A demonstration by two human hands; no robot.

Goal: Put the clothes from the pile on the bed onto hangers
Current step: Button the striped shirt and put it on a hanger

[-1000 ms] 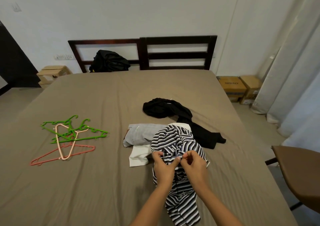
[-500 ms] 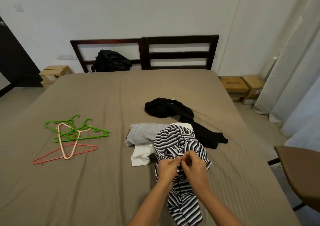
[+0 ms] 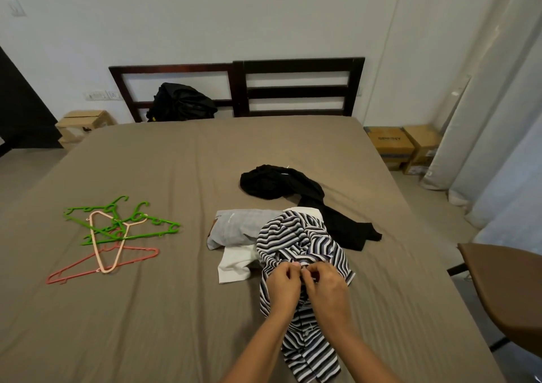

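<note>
Striped shirt (image 3: 296,242) pinched by both hands (left hand (image 3: 283,287), right hand (image 3: 327,290)).

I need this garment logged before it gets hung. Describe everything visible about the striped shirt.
The striped shirt is thin, soft-looking fabric in black, white and grey-blue bands, with a button placket running down its front. It lies crumpled on the bed, its bunched upper part overlapping a white garment and a grey garment. The left hand and right hand pinch it at the placket.
</note>
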